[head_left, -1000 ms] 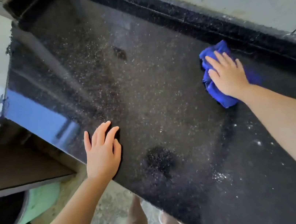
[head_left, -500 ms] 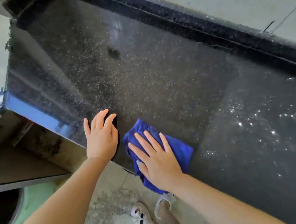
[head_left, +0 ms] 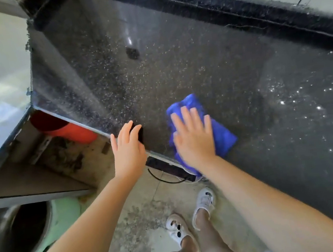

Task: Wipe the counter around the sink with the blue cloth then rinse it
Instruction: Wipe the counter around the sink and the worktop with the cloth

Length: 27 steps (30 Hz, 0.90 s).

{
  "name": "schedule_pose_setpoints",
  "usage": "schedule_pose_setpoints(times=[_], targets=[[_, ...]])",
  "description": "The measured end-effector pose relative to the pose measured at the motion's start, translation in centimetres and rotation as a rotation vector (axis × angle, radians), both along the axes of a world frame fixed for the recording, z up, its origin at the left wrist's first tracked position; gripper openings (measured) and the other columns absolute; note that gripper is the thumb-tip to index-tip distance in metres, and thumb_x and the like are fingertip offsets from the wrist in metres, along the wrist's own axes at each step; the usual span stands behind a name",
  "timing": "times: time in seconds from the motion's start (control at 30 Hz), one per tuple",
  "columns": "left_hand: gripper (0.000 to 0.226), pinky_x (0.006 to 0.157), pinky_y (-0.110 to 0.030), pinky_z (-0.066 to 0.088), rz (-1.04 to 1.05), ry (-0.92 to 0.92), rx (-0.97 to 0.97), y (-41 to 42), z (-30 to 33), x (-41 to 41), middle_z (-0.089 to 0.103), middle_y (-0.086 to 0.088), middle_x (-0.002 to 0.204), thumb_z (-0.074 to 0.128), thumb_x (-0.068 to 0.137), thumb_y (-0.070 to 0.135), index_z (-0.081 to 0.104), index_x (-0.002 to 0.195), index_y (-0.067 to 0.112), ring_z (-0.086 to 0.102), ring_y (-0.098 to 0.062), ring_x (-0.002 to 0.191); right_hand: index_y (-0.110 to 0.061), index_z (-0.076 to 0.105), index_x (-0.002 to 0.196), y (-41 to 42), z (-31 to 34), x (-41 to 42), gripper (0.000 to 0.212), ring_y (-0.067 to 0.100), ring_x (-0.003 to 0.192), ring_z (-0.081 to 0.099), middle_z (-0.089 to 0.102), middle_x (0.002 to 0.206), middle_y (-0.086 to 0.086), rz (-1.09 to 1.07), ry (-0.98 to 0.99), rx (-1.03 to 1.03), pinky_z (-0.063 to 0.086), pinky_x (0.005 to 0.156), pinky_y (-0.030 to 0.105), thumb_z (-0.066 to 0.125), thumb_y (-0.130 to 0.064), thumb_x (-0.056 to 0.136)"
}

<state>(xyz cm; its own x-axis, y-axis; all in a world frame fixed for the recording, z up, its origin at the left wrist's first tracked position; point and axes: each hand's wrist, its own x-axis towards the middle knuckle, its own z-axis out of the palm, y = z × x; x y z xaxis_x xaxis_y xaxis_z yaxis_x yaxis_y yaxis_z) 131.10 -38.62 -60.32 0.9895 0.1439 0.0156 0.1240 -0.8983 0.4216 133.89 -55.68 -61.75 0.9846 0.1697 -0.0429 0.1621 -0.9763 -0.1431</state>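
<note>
R hand (head_left: 193, 141) flat, fingers straight, pressing bunched blue cloth (head_left: 218, 133) at counter (head_left: 174, 70) edge.

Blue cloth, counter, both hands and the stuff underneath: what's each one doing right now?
Blue cloth: bunched, flat on the counter at its front edge, under the right hand.
Right hand: fingers straight, pressing the cloth; blurred.
Left hand: open, fingers resting on the counter's front edge.
Black granite counter: speckled; shiny droplets at the right side.
Orange bucket: under the counter, partly hidden.
Metal pot: on the floor, inside dark.
</note>
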Motion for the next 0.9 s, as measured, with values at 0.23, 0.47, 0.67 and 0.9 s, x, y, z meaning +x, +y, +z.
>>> schedule_pose_setpoints(times=[0.23, 0.47, 0.67, 0.9], targets=[[0.052, 0.112, -0.053, 0.007, -0.035, -0.008, 0.047, 0.0, -0.3, -1.7, 0.046, -0.011, 0.137, 0.049, 0.073, -0.012, 0.054, 0.122, 0.006, 0.038, -0.028, 0.131, -0.029, 0.048, 0.135, -1.7, -0.2, -5.0, 0.047, 0.02, 0.134, 0.041, 0.045, 0.144, -0.003, 0.236, 0.033, -0.002, 0.021, 0.11, 0.044, 0.03, -0.035, 0.092], [0.037, 0.111, -0.056, 0.002, -0.28, 0.051, 0.024, -8.6, 0.3, -0.7, 0.038, -0.009, 0.145, 0.047, 0.091, 0.011, 0.052, 0.127, 0.012, 0.027, -0.025, 0.138, -0.028, 0.035, 0.143, -16.6, 0.3, -7.8, 0.053, 0.025, 0.14, 0.029, 0.029, 0.153, -0.001, -0.181, 0.115, -0.081, 0.022, 0.111, 0.052, 0.019, -0.036, 0.093], [0.036, 0.114, -0.051, 0.0, -0.14, 0.036, -0.037, -9.7, 0.2, -0.6, 0.035, -0.009, 0.147, 0.043, 0.093, 0.011, 0.05, 0.128, 0.011, 0.024, -0.023, 0.139, -0.031, 0.041, 0.139, -9.2, 0.5, -8.5, 0.05, 0.025, 0.139, 0.033, 0.037, 0.15, -0.001, -0.02, 0.045, -0.052, 0.021, 0.111, 0.053, 0.028, -0.039, 0.092], [0.038, 0.113, -0.05, -0.004, -0.246, -0.017, -0.036, -16.9, 1.3, 3.5, 0.032, -0.007, 0.148, 0.043, 0.093, 0.014, 0.047, 0.131, 0.013, 0.019, -0.021, 0.141, -0.034, 0.028, 0.145, -18.3, 0.2, -10.3, 0.05, 0.018, 0.143, 0.023, 0.027, 0.154, -0.006, 0.37, 0.065, -0.126, 0.016, 0.112, 0.047, 0.032, -0.035, 0.095]])
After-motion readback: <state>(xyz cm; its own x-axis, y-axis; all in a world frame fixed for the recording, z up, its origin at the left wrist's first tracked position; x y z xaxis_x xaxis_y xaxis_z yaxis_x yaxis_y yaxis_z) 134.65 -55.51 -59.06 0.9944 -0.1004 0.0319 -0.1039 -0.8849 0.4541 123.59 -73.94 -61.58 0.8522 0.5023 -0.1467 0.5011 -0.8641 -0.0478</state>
